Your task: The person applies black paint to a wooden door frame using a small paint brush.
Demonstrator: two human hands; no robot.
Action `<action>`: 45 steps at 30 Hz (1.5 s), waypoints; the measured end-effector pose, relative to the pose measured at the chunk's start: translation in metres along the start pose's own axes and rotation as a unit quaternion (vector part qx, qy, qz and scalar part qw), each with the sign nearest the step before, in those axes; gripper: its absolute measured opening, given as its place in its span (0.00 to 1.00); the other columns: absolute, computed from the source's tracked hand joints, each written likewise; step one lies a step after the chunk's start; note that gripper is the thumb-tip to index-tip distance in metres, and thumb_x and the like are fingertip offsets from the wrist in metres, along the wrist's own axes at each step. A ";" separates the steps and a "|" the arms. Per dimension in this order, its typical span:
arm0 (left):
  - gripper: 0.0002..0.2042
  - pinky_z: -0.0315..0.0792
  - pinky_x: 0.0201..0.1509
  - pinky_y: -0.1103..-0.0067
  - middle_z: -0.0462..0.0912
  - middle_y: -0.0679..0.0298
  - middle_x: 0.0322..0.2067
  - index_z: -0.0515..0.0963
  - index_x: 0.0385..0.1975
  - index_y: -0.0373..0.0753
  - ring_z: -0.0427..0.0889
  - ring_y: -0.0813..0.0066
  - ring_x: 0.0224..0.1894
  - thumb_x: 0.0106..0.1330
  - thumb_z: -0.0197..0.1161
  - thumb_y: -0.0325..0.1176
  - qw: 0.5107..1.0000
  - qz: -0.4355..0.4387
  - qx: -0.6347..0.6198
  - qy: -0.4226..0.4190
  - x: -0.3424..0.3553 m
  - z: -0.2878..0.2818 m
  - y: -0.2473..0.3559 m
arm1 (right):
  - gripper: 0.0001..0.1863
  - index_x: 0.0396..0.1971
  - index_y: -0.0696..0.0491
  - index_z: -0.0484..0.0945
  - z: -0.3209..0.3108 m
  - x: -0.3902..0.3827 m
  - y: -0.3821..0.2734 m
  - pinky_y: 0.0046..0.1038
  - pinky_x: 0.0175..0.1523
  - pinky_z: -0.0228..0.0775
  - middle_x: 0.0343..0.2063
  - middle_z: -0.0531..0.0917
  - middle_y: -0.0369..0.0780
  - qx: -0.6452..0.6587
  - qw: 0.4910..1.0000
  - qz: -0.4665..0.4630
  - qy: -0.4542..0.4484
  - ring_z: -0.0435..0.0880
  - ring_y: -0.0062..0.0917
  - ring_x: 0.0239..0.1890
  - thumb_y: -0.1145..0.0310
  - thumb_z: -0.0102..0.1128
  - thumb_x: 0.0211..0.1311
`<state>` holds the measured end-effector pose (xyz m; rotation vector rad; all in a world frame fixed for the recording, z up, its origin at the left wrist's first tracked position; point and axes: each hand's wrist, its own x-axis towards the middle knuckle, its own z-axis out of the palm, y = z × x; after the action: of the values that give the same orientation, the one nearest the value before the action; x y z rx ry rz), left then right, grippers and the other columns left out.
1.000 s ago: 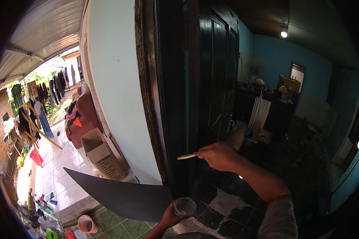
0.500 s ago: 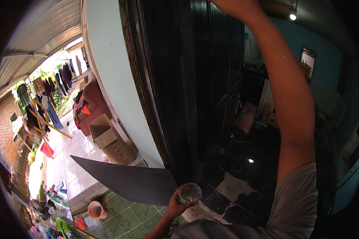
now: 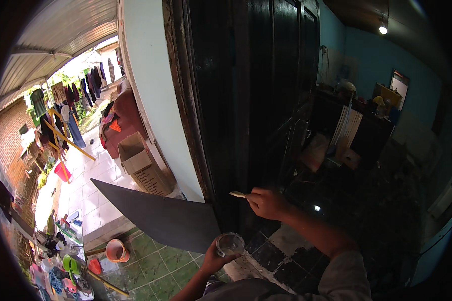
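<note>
My right hand (image 3: 263, 203) grips a thin pale brush-like tool (image 3: 236, 194), its tip pointing left, close to the lower part of the glossy black wooden doorframe (image 3: 196, 110). Behind it stands a dark panelled door (image 3: 266, 100). At the bottom, my left hand (image 3: 213, 258) holds a clear round container (image 3: 230, 244) from the side; what is in it is hard to make out. A large dark flat sheet (image 3: 155, 215) lies low across the doorway's left side, just beyond that hand.
Left: a cardboard box (image 3: 150, 175), maroon sofa (image 3: 125, 110), laundry (image 3: 90, 83), orange bucket (image 3: 117, 250) and cluttered utensils (image 3: 60, 271). Right: a dim room with dark tiled floor (image 3: 301, 263), long pale boards (image 3: 344, 130) and a cluttered counter (image 3: 366, 108).
My right arm rose high along the door half a second ago and is now lowered again to waist level with the tool. My left hand still holds the container. The view has shifted slightly.
</note>
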<state>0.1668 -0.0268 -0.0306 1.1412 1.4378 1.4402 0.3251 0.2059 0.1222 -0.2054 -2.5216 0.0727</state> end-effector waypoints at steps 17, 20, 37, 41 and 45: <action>0.45 0.65 0.71 0.62 0.75 0.53 0.63 0.70 0.66 0.39 0.73 0.51 0.67 0.45 0.85 0.43 0.959 0.105 0.261 -0.037 0.046 0.018 0.041 | 0.08 0.40 0.62 0.82 -0.017 -0.119 -0.075 0.24 0.39 0.77 0.31 0.85 0.39 0.470 0.720 0.428 0.278 0.84 0.19 0.31 0.71 0.65 0.70; 0.45 0.66 0.70 0.61 0.75 0.53 0.63 0.70 0.65 0.39 0.73 0.50 0.66 0.45 0.85 0.43 0.949 0.130 0.280 -0.054 0.048 0.025 0.048 | 0.09 0.40 0.60 0.82 -0.011 -0.122 -0.084 0.24 0.42 0.77 0.34 0.83 0.41 0.422 0.759 0.423 0.258 0.84 0.21 0.34 0.69 0.65 0.70; 0.44 0.68 0.64 0.60 0.77 0.51 0.60 0.72 0.64 0.37 0.77 0.48 0.60 0.42 0.83 0.39 0.918 0.195 0.342 -0.058 0.051 0.041 0.038 | 0.10 0.39 0.47 0.88 0.065 -0.112 -0.091 0.54 0.67 0.50 0.67 0.70 0.49 0.118 0.929 0.349 0.033 0.66 0.37 0.71 0.62 0.71 0.59; 0.45 0.67 0.68 0.60 0.75 0.52 0.63 0.70 0.65 0.38 0.75 0.49 0.64 0.43 0.84 0.39 0.918 0.167 0.354 -0.058 0.051 0.041 0.033 | 0.09 0.37 0.48 0.88 0.059 -0.111 -0.091 0.51 0.65 0.53 0.58 0.79 0.47 0.093 0.926 0.352 0.095 0.66 0.35 0.71 0.62 0.70 0.60; 0.46 0.68 0.69 0.60 0.75 0.52 0.63 0.70 0.66 0.38 0.74 0.48 0.65 0.43 0.85 0.41 0.936 0.114 0.330 -0.054 0.050 0.044 0.032 | 0.08 0.36 0.51 0.85 0.056 -0.127 -0.078 0.45 0.65 0.56 0.46 0.83 0.45 0.123 0.874 0.436 0.177 0.77 0.34 0.61 0.63 0.68 0.66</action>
<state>0.1970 0.0324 0.0020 1.8192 1.8162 1.0277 0.3857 0.1077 0.0122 -1.1226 -1.8488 0.6449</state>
